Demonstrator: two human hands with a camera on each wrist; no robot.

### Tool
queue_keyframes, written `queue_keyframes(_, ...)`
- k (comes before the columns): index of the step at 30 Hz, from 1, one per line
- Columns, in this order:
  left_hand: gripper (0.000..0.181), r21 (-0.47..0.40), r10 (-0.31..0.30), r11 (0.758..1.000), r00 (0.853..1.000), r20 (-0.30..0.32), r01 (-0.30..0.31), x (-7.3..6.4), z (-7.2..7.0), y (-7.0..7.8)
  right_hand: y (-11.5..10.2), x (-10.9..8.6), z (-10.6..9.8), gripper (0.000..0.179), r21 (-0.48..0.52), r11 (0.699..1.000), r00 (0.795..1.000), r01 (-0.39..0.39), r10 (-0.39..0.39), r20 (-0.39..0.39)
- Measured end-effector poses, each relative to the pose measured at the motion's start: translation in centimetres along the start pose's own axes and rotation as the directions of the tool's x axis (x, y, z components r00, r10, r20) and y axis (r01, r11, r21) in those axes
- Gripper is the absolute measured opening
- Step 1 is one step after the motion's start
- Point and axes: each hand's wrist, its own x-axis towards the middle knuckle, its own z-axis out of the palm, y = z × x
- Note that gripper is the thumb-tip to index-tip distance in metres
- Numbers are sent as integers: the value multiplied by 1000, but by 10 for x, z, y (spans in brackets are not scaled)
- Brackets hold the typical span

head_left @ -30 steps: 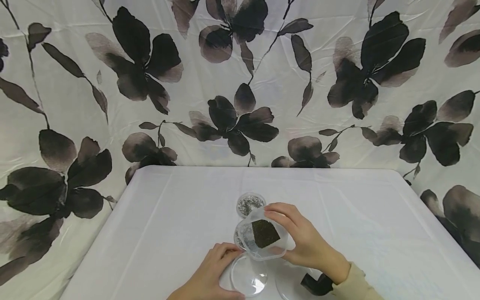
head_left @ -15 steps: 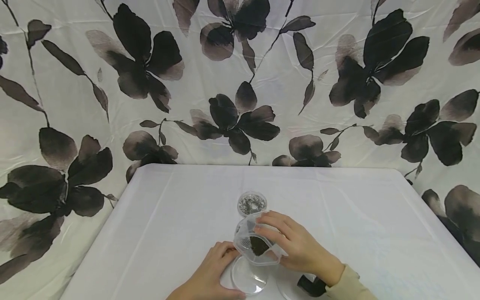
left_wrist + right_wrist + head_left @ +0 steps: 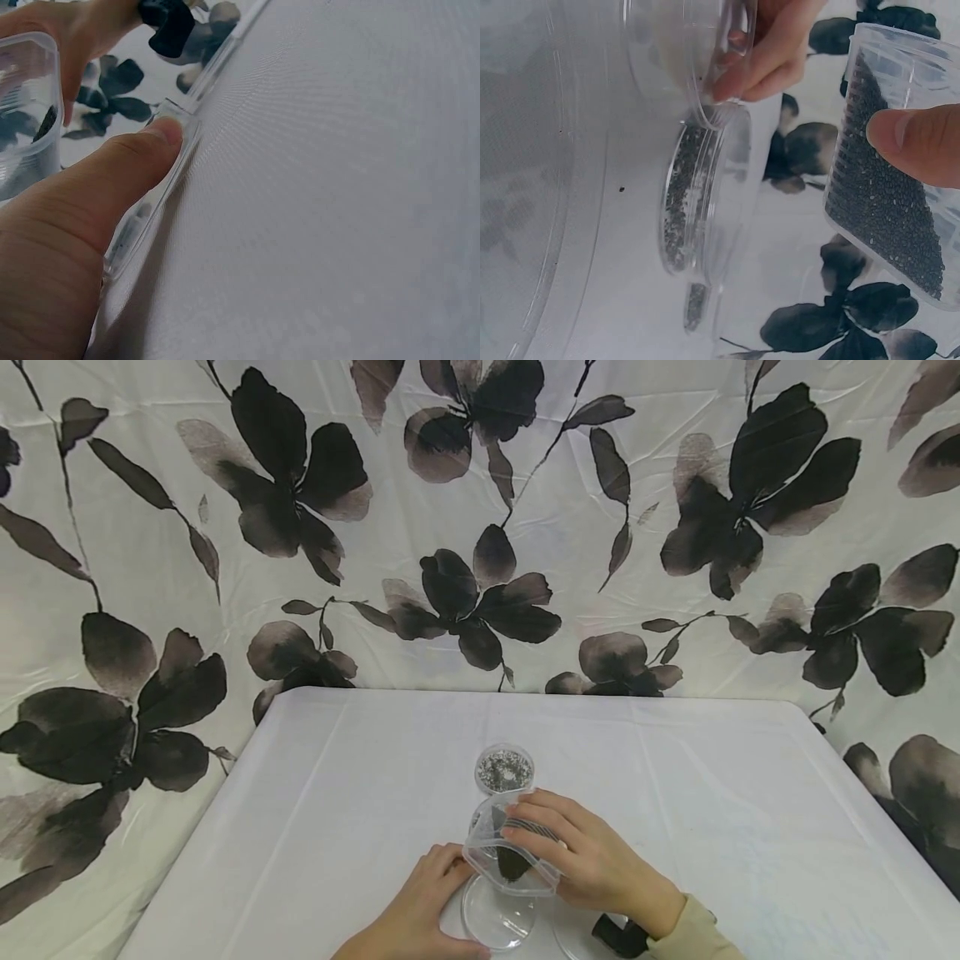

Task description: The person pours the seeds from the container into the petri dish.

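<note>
My left hand (image 3: 423, 906) holds a clear round petri dish (image 3: 501, 925) at its side on the table, thumb at the near rim and fingers at the far side. No seeds show in that dish. Above its far edge, my right hand (image 3: 600, 864) grips a clear plastic tub (image 3: 480, 858), tilted toward the dish. Small dark seeds (image 3: 889, 180) lie heaped against the tub's lower side in the right wrist view, with the thumb (image 3: 922, 142) over its outside wall. In the left wrist view, my left thumb (image 3: 142, 154) presses the dish rim.
A dish of dark and pale bits (image 3: 505, 771) stands farther back; another similar one is mostly hidden behind the tub. A clear round plate or lid (image 3: 567, 935) lies at the right, under the black wrist strap (image 3: 621, 935). One dark speck (image 3: 622, 190) lies nearby.
My right hand has brought the tub slightly lower and nearer the front dish, tilting it more. The seeds have shifted toward its lower edge. My left hand stays on the dish.
</note>
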Motion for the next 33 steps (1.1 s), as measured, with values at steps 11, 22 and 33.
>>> queue_keyframes(11, 94, -26, -70, 997, 997, 42, 71, -1, -1, 0, 0, 0, 3, 41, -3, 1000, 1000, 13, -13, -5)
queue_keyframes(22, 97, -7, -39, 999, 999, 21, 39, -1, 0, 1, -2, 0, 3, 44, -12, 1000, 1000, 23, -23, -1)
queue_keyframes(33, 97, 4, -61, 998, 998, 28, 60, -1, -1, 1, -1, -4, 4, 46, -3, 1000, 999, 25, -25, 22)
